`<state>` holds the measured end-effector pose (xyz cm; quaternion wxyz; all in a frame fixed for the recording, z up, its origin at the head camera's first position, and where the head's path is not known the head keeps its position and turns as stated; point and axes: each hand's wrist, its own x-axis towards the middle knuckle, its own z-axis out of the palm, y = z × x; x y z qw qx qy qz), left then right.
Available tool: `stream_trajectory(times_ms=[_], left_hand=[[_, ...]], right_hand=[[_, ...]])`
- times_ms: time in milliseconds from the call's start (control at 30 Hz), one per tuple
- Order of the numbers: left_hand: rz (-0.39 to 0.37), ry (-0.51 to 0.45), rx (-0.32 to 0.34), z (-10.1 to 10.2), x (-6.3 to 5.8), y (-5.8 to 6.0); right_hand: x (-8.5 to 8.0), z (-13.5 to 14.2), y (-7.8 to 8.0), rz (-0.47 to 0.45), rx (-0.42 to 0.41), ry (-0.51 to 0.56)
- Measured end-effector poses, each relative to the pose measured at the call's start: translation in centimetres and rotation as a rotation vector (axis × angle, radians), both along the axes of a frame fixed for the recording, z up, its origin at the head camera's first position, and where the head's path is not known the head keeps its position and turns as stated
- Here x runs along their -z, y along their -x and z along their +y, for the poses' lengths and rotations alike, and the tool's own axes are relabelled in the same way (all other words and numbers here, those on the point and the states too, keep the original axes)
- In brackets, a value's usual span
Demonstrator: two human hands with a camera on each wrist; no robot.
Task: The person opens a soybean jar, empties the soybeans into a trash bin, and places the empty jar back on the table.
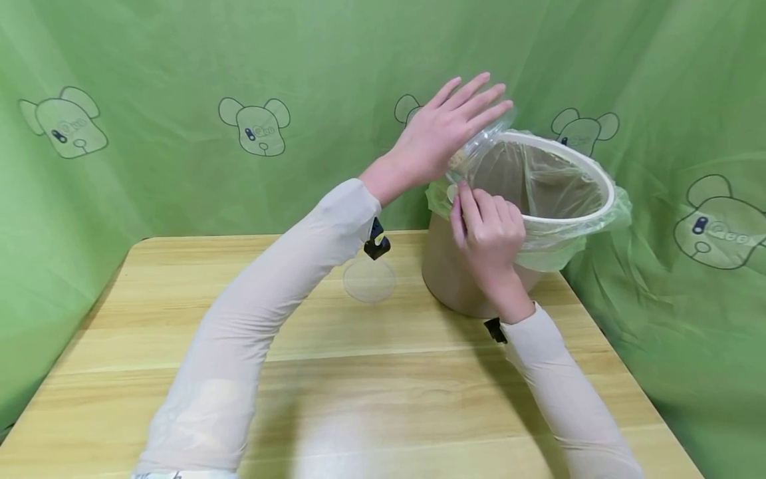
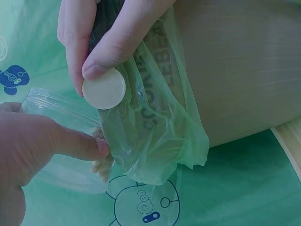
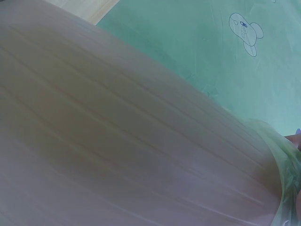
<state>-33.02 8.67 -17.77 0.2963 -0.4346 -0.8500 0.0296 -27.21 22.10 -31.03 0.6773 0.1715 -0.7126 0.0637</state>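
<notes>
A clear plastic jar (image 2: pixel 70 136) with a threaded neck is held by my left hand (image 1: pixel 439 136), its thumb along the jar's side in the left wrist view. Pale tan pieces (image 2: pixel 102 165) lie inside the jar, which is tilted over the left side of the bin's rim. My right hand (image 1: pixel 491 226) has curled fingers right by that rim. Its thumb and a finger pinch a white round disc (image 2: pixel 104 89) against the green bag (image 2: pixel 155 117). In the right wrist view, only a sliver of that hand (image 3: pixel 295 139) shows.
A tan bin (image 1: pixel 451 266) with a white rim ring (image 1: pixel 606 186) stands at the table's back right, lined with the green bag. A clear round lid (image 1: pixel 369 280) lies on the wooden table (image 1: pixel 359 386). Green printed curtain (image 1: pixel 335 60) surrounds the table.
</notes>
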Motion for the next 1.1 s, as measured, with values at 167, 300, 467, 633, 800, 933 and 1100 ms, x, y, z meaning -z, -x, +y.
stream_trajectory(times_ms=[167,300,467,633,800,933,1100], left_hand=[[0.009,0.022,-0.001,0.1,-0.1,0.0],[0.022,0.033,0.01,0.2,-0.1,-0.2],[0.057,0.034,0.04,0.4,0.0,-0.5],[0.076,0.028,0.068,0.6,-0.1,-0.8],[0.07,-0.011,0.041,0.6,-0.4,-1.1],[0.051,-0.043,0.008,0.6,-0.5,-1.2],[0.052,-0.033,0.017,0.7,-0.1,-1.1]], right_hand=[[-0.1,-0.1,0.1,-0.001,0.002,-0.003],[-0.1,-0.1,0.1,0.002,0.005,-0.01],[0.1,0.0,0.0,-0.003,0.003,-0.007],[0.0,0.0,0.1,-0.01,0.007,-0.003],[0.0,0.0,0.1,-0.003,0.006,-0.007],[0.1,0.0,0.1,0.004,0.007,-0.008],[0.1,-0.1,0.1,0.006,0.005,-0.002]])
